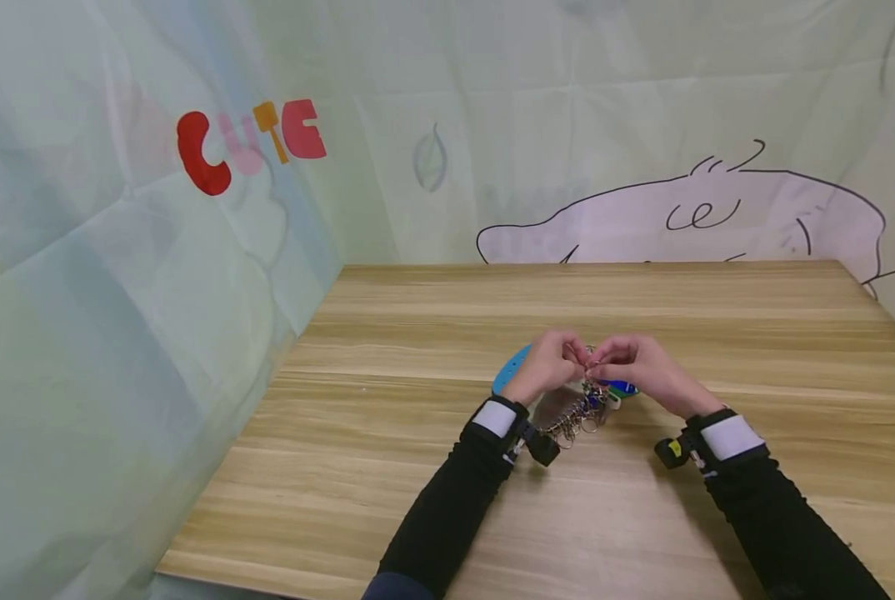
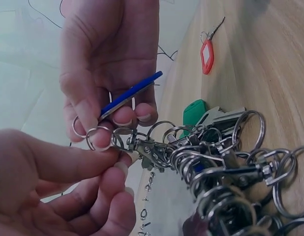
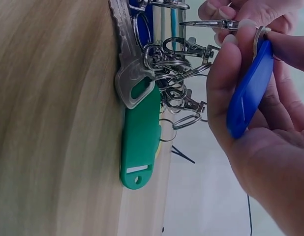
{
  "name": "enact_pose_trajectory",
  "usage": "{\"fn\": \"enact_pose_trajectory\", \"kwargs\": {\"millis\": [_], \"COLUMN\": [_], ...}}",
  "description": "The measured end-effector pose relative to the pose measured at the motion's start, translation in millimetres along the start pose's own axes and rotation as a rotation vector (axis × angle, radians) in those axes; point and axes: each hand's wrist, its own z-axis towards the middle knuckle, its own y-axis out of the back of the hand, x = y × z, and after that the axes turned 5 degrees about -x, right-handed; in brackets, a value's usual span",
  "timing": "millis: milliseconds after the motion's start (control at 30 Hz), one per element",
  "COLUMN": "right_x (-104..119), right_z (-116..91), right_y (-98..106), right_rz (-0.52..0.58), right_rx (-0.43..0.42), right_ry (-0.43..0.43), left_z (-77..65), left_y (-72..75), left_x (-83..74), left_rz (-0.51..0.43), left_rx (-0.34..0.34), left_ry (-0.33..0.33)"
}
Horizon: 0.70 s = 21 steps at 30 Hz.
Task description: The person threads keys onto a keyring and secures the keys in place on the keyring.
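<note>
In the head view my left hand (image 1: 548, 364) and right hand (image 1: 646, 371) meet at the fingertips above a bunch of metal key rings and clasps (image 1: 586, 408). A split ring (image 2: 99, 137) on a swivel clasp is pinched between my left thumb and fingers. My right hand holds a blue key tag (image 3: 250, 93), its thumb and fingers at the tag's small ring (image 3: 260, 42). The two rings are close together; whether they are linked I cannot tell. From the bunch hang a green key tag (image 3: 142, 132) and a silver key (image 3: 135, 81).
A red key tag (image 2: 207, 56) lies on the wooden table (image 1: 387, 433). Partly behind my left hand is a light-blue rounded object (image 1: 509, 368). A printed cloth (image 1: 432, 75) hangs along the table's back and left sides.
</note>
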Motion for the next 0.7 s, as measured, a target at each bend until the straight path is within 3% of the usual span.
{"fn": "enact_pose_trajectory", "kwargs": {"millis": [267,433,700], "right_x": [0.2,0.5,3.0], "right_z": [-0.1,-0.3,-0.8], "right_y": [1.1,1.7,2.8], "right_rz": [-0.012,-0.009,0.013], "right_rx": [-0.006,-0.010,-0.009], "right_ry": [-0.023,-0.036,-0.039], "left_z": [-1.7,-2.0,1.0], "left_y": [-3.2,-4.4,-3.0], "left_x": [0.2,1.1,2.1], "left_rz": [-0.055,-0.093,0.025], "left_rx": [-0.016,0.008,0.009], "left_ry": [0.019,0.019,-0.102]}}
